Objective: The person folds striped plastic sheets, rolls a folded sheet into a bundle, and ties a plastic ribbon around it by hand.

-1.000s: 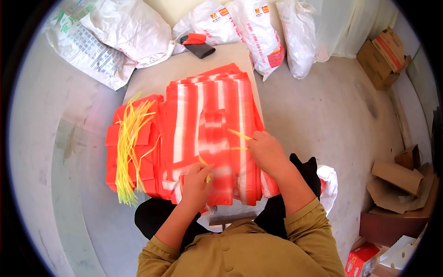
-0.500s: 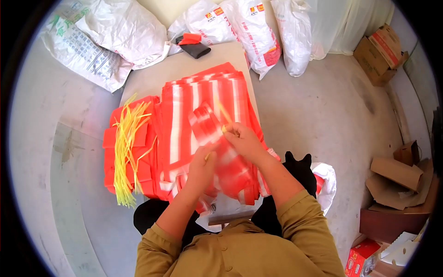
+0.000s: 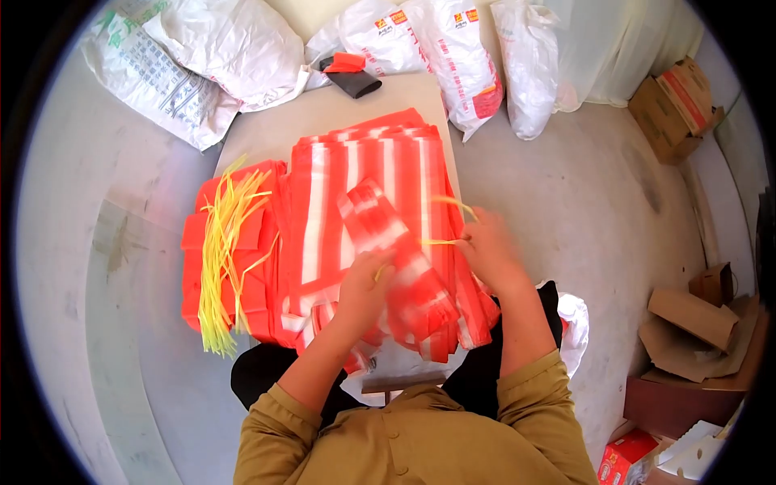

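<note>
From where I stand, the folded striped bundle (image 3: 392, 234) lies aslant near the middle of the frame, its long axis running from the upper left down to the lower right, across the upright stripes of the striped stack (image 3: 323, 202) under it. That stack sits on the table (image 3: 267, 121).

The left hand (image 3: 365, 284) is the nearer one: it is right at the bundle's left side, about midway along, fingers curled in, pinching what looks like a short yellow end (image 3: 379, 274); blur hides how firmly.

The right hand (image 3: 487, 249) is out past the bundle's right side, a little apart from it and slightly higher in the frame than the left. Its fingers are drawn together on a yellow strip (image 3: 439, 242), which points back leftward to the bundle, with another yellow length just above it. I cannot tell whether the two are one piece, or how they pass beneath the bundle, if they do.

Over at the left of the frame, loose yellow strands (image 3: 218, 267) lie lengthwise on the plain red stack (image 3: 192, 236), nearer the left hand than the right
</note>
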Available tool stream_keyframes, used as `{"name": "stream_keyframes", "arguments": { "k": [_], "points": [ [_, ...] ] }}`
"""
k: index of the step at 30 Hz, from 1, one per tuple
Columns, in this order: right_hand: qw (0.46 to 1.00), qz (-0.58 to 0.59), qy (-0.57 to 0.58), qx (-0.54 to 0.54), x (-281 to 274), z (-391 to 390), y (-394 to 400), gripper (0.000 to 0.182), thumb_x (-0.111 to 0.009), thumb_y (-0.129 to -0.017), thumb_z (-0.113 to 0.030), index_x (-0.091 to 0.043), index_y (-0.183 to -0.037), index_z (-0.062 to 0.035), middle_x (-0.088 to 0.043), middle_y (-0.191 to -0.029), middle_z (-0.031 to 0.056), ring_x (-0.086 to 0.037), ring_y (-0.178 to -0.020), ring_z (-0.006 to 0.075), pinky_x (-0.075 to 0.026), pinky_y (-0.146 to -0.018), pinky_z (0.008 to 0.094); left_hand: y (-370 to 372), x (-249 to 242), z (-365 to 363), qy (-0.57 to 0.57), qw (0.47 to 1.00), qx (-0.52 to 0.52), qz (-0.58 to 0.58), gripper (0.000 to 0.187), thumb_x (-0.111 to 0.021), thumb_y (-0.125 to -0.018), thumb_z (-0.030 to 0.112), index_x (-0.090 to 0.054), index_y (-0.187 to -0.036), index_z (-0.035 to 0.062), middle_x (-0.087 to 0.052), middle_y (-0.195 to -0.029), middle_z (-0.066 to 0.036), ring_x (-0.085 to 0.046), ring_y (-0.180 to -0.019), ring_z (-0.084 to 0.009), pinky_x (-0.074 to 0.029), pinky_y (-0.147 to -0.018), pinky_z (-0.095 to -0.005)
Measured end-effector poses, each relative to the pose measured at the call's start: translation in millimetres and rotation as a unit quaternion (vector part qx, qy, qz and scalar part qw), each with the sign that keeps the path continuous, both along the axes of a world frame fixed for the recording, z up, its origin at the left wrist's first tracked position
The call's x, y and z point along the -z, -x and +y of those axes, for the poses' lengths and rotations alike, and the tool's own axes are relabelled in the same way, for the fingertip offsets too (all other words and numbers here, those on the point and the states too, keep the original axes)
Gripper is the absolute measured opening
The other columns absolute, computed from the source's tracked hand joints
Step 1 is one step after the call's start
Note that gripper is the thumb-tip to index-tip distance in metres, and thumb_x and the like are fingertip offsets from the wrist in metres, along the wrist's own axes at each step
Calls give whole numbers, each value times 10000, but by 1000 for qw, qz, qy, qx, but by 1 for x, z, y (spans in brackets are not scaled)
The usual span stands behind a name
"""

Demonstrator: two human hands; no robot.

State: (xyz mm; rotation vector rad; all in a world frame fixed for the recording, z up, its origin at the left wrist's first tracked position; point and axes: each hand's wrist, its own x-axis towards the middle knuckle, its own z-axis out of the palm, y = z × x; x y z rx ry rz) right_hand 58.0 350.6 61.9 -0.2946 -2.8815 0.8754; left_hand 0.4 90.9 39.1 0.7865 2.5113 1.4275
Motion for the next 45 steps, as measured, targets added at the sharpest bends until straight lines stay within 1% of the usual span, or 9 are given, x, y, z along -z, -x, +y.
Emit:
{"name": "stream_keyframes", "arguments": {
  "k": [2, 5, 11, 14, 20, 26, 32, 35, 45],
  "points": [
    [998, -26, -35, 40, -4, 3, -8, 128, -738, -885, -175, -697, -917, -58, -585, -1418, 136, -552, -1262, 387, -492, -1020, 447, -1, -3, 2, 13, 1000, 2, 5, 296, -619, -1008, 102, -679, -1272, -18, -630, -1060, -114, -639, -983, -243, -501, -880, -309],
    [993, 101, -32, 43, -3, 2, -7, 111, -738, -891, -170, -702, -917, -68, -582, -1447, 112, -547, -1292, 370, -483, -1038, 452, -3, -9, 8, 14, 1000, -8, -22, 312, -614, -978, 125, -675, -1249, -17, -642, -1102, -171, -625, -1068, -322, -497, -936, -394],
    [943, 316, -71, -70, -6, -27, 26, 130, -755, -828, -133, -704, -943, -100, -605, -1415, 109, -549, -1298, 343, -482, -1033, 472, 1, -2, 10, 12, 1000, -27, 5, 267, -621, -978, 137, -706, -1209, 34, -657, -1015, -144, -654, -968, -296, -515, -858, -381],
    [908, 371, -111, -159, -6, -49, 33, 125, -751, -807, -108, -713, -926, -102, -629, -1356, 106, -589, -1217, 332, -490, -995, 468, 5, -9, 15, -27, 999, -33, -19, 197, -625, -1004, 60, -708, -1167, -11, -629, -919, -68, -603, -828, -151, -497, -777, -278],
    [961, 161, 143, -173, 4, -65, 35, 86, -737, -831, -99, -721, -916, -105, -685, -1088, 69, -644, -979, 305, -503, -873, 453, 15, 3, 23, -71, 994, -58, -65, 149, -653, -988, 54, -720, -1111, 4, -686, -902, -9, -606, -809, -79, -491, -716, -248],
    [861, 505, -36, -36, -22, -54, 28, 109, -775, -800, -162, -707, -848, -91, -654, -853, 61, -647, -812, 265, -513, -711, 427, 13, 0, 26, -102, 981, -85, -139, 185, -667, -982, 130, -746, -1099, 12, -720, -1015, -76, -664, -886, -117, -534, -760, -278],
    [936, 309, 7, -166, -1, -60, 18, 122, -747, -813, -135, -693, -906, -78, -681, -862, 65, -652, -829, 272, -519, -706, 410, 15, -5, 27, -214, 933, -123, -263, 208, -670, -993, 138, -684, -1153, 5, -709, -1026, -59, -651, -908, -100, -528, -769, -260],
    [954, 269, 84, -101, 17, -72, 30, 77, -714, -839, -100, -687, -906, -73, -685, -852, 75, -651, -825, 294, -526, -714, 421, 10, -15, 31, -231, 935, -118, -241, 148, -607, -1037, 92, -661, -1152, 16, -690, -1010, -27, -630, -877, -80, -510, -791, -240],
    [937, 215, 252, -109, 11, -75, 42, 96, -677, -871, -52, -671, -966, -61, -681, -940, 105, -615, -978, 326, -522, -807, 420, 8, -11, 10, -216, 959, -118, -142, 112, -630, -1012, 50, -668, -1109, 9, -654, -940, 9, -595, -849, -61, -483, -764, -230]
  ]
}}
